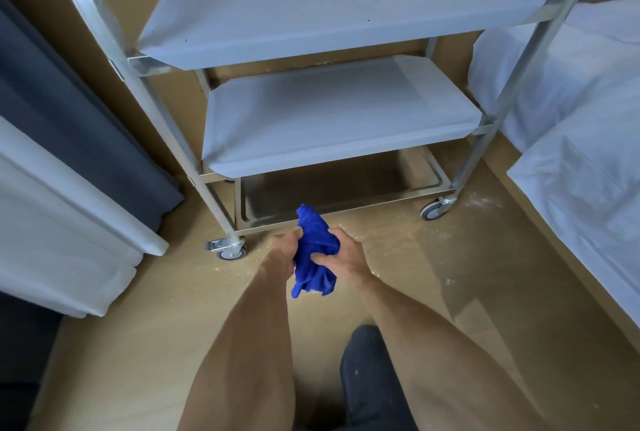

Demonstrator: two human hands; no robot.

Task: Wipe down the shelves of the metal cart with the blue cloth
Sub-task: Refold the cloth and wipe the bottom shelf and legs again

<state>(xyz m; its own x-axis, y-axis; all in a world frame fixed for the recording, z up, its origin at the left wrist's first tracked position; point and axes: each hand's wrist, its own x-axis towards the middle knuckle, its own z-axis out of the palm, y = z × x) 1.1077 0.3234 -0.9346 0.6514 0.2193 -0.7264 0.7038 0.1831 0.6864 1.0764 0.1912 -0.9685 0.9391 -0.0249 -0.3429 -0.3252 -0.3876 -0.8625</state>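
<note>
A bunched blue cloth (313,250) hangs between both hands, low in front of the metal cart (166,112). My left hand (282,250) grips its left side and my right hand (343,252) pinches its right side. The cart has three tiers: a top shelf (329,11) and a middle shelf (339,115), both covered in pale film, and a bare steel bottom shelf (332,195). The cloth is held just in front of the bottom shelf's near rim, apart from it.
The cart stands on castor wheels (231,250) (434,211) on a wooden floor dusted with pale specks. A white bed (571,101) lies at the right. A dark curtain (86,126) and white panel (69,223) stand at the left. My dark-clad leg (367,371) shows below.
</note>
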